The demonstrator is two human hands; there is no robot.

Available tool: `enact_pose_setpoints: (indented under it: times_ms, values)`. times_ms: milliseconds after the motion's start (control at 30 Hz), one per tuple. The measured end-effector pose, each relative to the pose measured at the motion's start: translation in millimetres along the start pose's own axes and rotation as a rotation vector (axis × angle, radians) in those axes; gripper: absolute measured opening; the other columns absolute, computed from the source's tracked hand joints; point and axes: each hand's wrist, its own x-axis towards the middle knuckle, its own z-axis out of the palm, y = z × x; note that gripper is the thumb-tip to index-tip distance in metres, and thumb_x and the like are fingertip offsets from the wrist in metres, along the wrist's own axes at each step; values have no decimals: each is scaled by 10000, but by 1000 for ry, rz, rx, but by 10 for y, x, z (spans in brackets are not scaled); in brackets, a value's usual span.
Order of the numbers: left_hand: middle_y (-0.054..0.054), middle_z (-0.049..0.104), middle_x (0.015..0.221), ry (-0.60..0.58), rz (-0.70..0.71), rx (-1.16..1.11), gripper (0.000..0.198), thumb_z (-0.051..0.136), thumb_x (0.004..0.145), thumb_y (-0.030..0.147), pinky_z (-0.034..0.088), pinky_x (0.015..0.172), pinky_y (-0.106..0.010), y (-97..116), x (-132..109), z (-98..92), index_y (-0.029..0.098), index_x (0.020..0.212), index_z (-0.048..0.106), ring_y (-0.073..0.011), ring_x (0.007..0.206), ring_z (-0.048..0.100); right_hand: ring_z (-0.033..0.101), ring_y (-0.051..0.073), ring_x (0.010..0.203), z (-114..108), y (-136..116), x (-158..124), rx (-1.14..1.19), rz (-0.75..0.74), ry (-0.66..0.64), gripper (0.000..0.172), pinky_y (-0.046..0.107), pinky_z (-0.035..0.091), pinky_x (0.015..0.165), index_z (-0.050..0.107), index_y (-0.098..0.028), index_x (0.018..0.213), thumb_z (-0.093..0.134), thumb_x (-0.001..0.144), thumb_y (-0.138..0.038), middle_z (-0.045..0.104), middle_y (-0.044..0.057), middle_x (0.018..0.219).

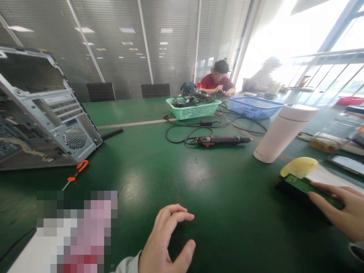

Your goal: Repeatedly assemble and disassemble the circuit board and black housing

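My left hand (166, 242) hovers over the green table (176, 178) near its front edge, fingers curved and apart, holding nothing. At the right edge, my right hand (339, 208) reaches in with fingers stretched out and rests on a green circuit board (301, 184) that lies on a dark flat object. A yellow rounded object (300, 167) sits just behind the board. An open computer case (42, 113) lies at the left, with an orange-handled screwdriver (76, 171) in front of it.
A white tumbler (283, 132) stands right of centre. A black electric screwdriver (222, 140) with looping cables lies mid-table. Behind it stand a green basket (195, 110) and a blue basket (254, 106). Two people sit at the far end. A blurred patch covers the lower left.
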Motion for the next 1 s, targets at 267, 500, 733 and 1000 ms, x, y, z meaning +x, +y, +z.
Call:
enact_pose_setpoints:
  times_ms: [267, 500, 733, 1000]
  values:
    - [-31, 652, 1145, -11, 9, -10, 392, 582, 757, 139, 474, 980, -408, -8, 0, 2, 329, 1094, 642, -254, 1107, 613, 667, 355, 918, 61, 11, -74, 48, 79, -135, 549, 465, 519, 804, 577, -244, 969, 650, 612, -655, 681, 190, 1026]
    - [-31, 651, 1144, -8, 0, -11, 394, 578, 755, 130, 471, 985, -402, -12, -7, 9, 322, 1092, 646, -254, 1111, 610, 658, 367, 988, -108, -477, -142, 27, -24, -192, 596, 486, 518, 875, 572, -227, 1037, 637, 638, -664, 662, 212, 1102]
    - [-18, 639, 1174, -44, 17, -10, 444, 588, 772, 119, 475, 998, -398, -44, 0, -18, 342, 1155, 623, -248, 1130, 601, 673, 246, 935, -126, -1591, -644, 179, -596, 16, 417, 389, 587, 734, 505, -273, 1232, 477, 910, -537, 655, 72, 1072]
    - [26, 489, 1470, -60, 33, -27, 805, 526, 868, 72, 515, 979, -364, -156, -62, 2, 505, 1480, 233, -231, 1246, 532, 612, 194, 1011, 36, -2281, -1028, 502, -821, -65, 425, 307, 571, 816, 417, -258, 1306, 554, 904, -257, 628, 52, 1107]
